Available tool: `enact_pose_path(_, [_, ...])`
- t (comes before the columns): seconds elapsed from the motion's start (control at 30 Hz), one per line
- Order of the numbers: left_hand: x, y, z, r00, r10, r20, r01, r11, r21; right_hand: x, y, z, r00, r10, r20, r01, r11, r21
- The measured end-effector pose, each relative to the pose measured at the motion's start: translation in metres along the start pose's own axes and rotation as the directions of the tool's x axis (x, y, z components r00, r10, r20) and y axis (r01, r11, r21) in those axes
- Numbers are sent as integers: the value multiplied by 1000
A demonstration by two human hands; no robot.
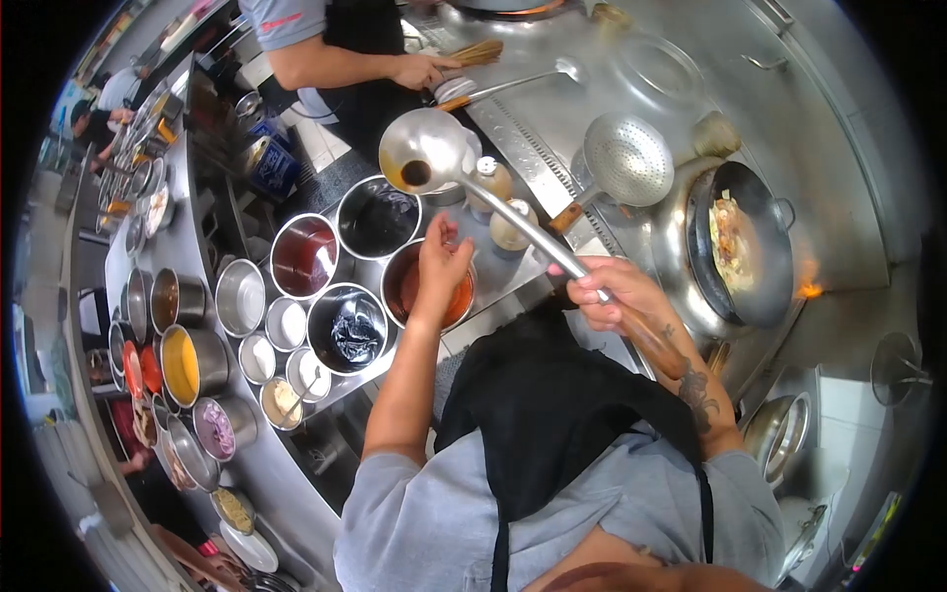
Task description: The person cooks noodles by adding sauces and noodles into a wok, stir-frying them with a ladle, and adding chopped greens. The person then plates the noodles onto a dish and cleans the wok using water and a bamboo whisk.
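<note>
My right hand (617,296) is closed around the handle of a long metal ladle (538,237). The ladle's bowl, with a little dark liquid in it, is held above the sauce pots and near two capped bottles (489,183). My left hand (444,259) is over a steel pot of reddish-brown sauce (402,286), its fingers loosely curled and apart with nothing visible in them. At the right, a black wok (769,237) holds chopped food (730,242) on a burner with a flame at its edge.
A perforated strainer (628,160) lies on the steel stove top. Across from me a co-worker's hand (424,71) holds a bamboo brush (477,53), near a second ladle (513,84). Several pots and tubs of sauces and seasonings, including a yellow one (181,365), line the left counters.
</note>
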State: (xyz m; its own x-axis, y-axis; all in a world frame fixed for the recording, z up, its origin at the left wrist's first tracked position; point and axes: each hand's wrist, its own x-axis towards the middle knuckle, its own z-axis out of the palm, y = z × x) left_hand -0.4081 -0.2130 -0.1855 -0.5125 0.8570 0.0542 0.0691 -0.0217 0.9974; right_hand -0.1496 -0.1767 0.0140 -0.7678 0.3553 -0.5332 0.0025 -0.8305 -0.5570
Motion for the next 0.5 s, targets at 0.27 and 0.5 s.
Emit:
enact_pose_path(0.27, [85,-18,52,979,-126,158,100,981,166,-112,2,-38,921,-366,-134,384,912,146])
enact_pose_path(0.5, [113,-30,66,931,-239,277,136,929,344,-206,23,-86,542,-538,-646,538,812,-225])
